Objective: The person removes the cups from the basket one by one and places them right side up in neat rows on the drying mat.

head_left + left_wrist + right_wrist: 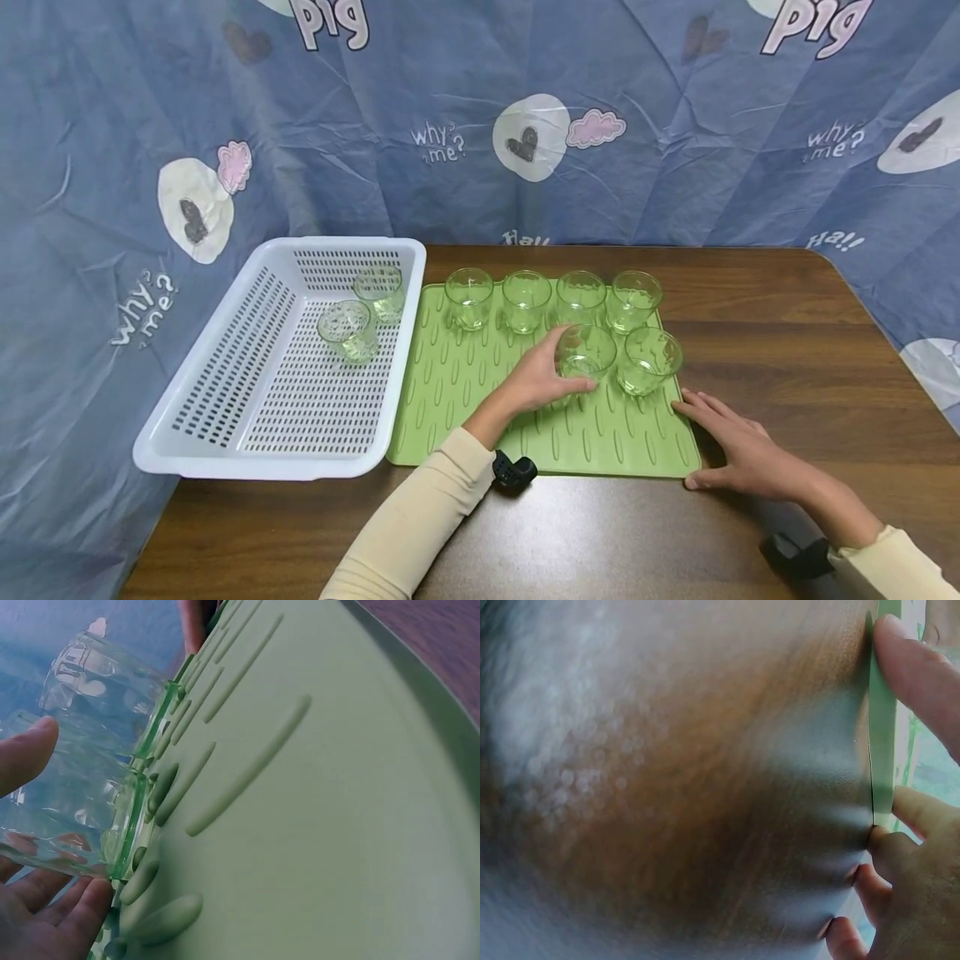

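My left hand [534, 377] holds a clear, green-tinted glass [588, 357] around its side, thumb on the near side. In the left wrist view that glass [71, 799] meets the ribbed green mat [337, 825] with its base. Just right of it stands another glass [649, 363]. Behind them a row of several matching glasses [527, 302] stands along the mat's far edge. My right hand [750, 454] rests at the mat's right edge with fingers spread; in the right wrist view its thumb [915, 671] touches the green rim.
A white perforated plastic basket [281, 467] stands left of the mat, with two glasses [349, 332] at its right side. Brown wooden table [795, 333] extends to the right and front. A blue printed cloth [450, 75] hangs behind.
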Motion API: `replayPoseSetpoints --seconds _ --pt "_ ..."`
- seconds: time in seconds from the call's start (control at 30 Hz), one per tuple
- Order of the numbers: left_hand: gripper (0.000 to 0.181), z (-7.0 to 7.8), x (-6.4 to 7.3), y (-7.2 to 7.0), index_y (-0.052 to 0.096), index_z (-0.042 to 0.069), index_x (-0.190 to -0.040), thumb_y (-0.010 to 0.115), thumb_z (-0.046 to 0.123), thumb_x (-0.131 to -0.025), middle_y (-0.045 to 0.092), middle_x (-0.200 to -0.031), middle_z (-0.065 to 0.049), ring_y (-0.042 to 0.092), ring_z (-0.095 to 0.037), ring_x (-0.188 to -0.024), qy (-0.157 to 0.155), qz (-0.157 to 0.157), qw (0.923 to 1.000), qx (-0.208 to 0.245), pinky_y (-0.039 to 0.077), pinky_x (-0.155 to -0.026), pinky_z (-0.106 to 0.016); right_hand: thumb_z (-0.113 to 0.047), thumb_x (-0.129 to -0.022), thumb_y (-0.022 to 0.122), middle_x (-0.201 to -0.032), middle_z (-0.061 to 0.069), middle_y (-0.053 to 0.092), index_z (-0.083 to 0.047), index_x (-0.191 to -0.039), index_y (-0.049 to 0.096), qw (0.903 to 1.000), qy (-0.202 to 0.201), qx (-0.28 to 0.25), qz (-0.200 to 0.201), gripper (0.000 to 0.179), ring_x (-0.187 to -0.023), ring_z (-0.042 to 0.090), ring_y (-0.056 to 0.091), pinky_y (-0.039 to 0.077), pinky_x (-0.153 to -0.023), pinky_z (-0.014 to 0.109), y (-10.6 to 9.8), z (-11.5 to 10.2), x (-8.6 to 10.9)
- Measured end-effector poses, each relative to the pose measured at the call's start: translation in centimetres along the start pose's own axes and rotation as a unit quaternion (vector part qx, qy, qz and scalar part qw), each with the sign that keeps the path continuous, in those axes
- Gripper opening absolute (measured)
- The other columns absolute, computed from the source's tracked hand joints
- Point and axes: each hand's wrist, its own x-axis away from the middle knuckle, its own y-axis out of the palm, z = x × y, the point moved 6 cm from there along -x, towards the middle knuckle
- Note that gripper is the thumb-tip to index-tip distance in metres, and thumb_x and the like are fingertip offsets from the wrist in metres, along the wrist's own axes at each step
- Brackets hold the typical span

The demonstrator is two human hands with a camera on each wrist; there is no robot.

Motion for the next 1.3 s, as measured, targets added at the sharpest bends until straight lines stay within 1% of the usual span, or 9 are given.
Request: replayPoseSetpoints --seconds 0.2,0.4,0.5,0.6,0.73,0.93,1.1,1.17,1.3 --pt "0.095 -0.2 0.0 0.1 0.03 0.023 -0.155 0.085 0.028 -0.077 0.051 -0.149 -0.006 0.052 -0.031 -0.132 -0.007 0.012 0.9999 -0.004 0.046 -0.11 -0.046 -0.047 -0.07 0.085 -0.159 0.024 0.03 -0.011 -0.15 0.038 1.0 0.003 -0.003 -0.002 0.1 -0.143 0.05 0.028 0.03 -0.091 0.078 0.0 -0.1 0.0" --pt "0.101 0.1 0.5 -0.2 0.026 0.017 -0.157 0.085 0.032 -0.076 0.046 -0.152 -0.01 0.05 -0.032 -0.135 -0.01 0.029 0.9986 -0.042 0.044 -0.112 -0.05 -0.046 -0.07 0.085 -0.159 0.023 0.03 -0.012 -0.151 0.038 0.9999 0.006 -0.007 -0.005 0.099 -0.143 0.051 0.028 0.029 -0.092 0.079 0.0 0.0 0.0" --pt "0.094 0.8 1.3 -0.9 0.029 0.014 -0.155 0.082 0.032 -0.08 0.044 -0.155 -0.008 0.046 -0.03 -0.139 -0.001 0.05 0.9967 -0.064 0.04 -0.115 -0.049 -0.046 -0.071 0.085 -0.16 0.023 0.03 -0.012 -0.151 0.037 0.9999 0.002 -0.009 -0.004 0.099 -0.143 0.051 0.028 0.029 -0.091 0.079 0.2 0.0 -0.1" --pt "0.082 2.2 3.1 -2.2 0.033 0.012 -0.153 0.076 0.03 -0.085 0.045 -0.154 -0.008 0.045 -0.029 -0.141 0.014 0.091 0.9928 -0.077 0.038 -0.117 -0.049 -0.046 -0.071 0.085 -0.16 0.022 0.03 -0.012 -0.151 0.037 0.9999 0.003 -0.009 -0.005 0.099 -0.143 0.05 0.028 0.029 -0.092 0.078 0.2 -0.1 -0.1" --pt "0.07 4.8 6.7 -4.4 0.041 0.011 -0.149 0.072 0.026 -0.089 0.049 -0.151 -0.006 0.046 -0.027 -0.14 0.063 0.143 0.9838 -0.088 0.036 -0.118 -0.051 -0.046 -0.071 0.085 -0.16 0.021 0.03 -0.013 -0.151 0.037 0.9999 0.006 -0.008 -0.003 0.1 -0.144 0.049 0.027 0.029 -0.092 0.076 0.2 0.0 -0.1" --pt "0.053 9.1 12.0 -8.7 0.056 0.008 -0.135 0.073 0.021 -0.086 0.057 -0.142 -0.007 0.05 -0.026 -0.135 0.169 0.194 0.9548 -0.149 0.035 -0.119 -0.051 -0.045 -0.07 0.086 -0.16 0.022 0.03 -0.012 -0.151 0.037 1.0 0.004 -0.002 0.003 0.1 -0.143 0.05 0.028 0.03 -0.091 0.076 0.0 -0.1 0.1" --pt "0.048 11.0 14.8 -13.5 0.06 0.007 -0.13 0.074 0.018 -0.085 0.056 -0.143 -0.007 0.047 -0.027 -0.137 0.173 0.227 0.9394 -0.191 0.029 -0.122 -0.052 -0.045 -0.07 0.086 -0.159 0.023 0.031 -0.01 -0.15 0.038 1.0 0.006 -0.004 0.0 0.1 -0.142 0.051 0.028 0.031 -0.09 0.076 0.0 -0.3 0.0" --pt "0.046 11.1 15.5 -15.6 0.061 0.006 -0.129 0.074 0.016 -0.085 0.056 -0.143 -0.008 0.046 -0.028 -0.138 0.172 0.236 0.9346 -0.203 0.029 -0.121 -0.053 -0.044 -0.069 0.086 -0.159 0.023 0.03 -0.01 -0.15 0.038 0.9999 0.008 -0.007 -0.001 0.1 -0.142 0.051 0.028 0.031 -0.09 0.076 0.1 -0.3 0.1" --pt "0.039 10.5 16.3 -19.7 0.065 0.002 -0.123 0.072 0.009 -0.085 0.061 -0.137 -0.012 0.05 -0.031 -0.133 0.188 0.257 0.9187 -0.234 0.034 -0.116 -0.053 -0.044 -0.069 0.086 -0.16 0.023 0.03 -0.01 -0.15 0.038 0.9999 0.012 -0.012 0.0 0.1 -0.144 0.05 0.027 0.029 -0.091 0.077 0.2 -0.3 0.1"
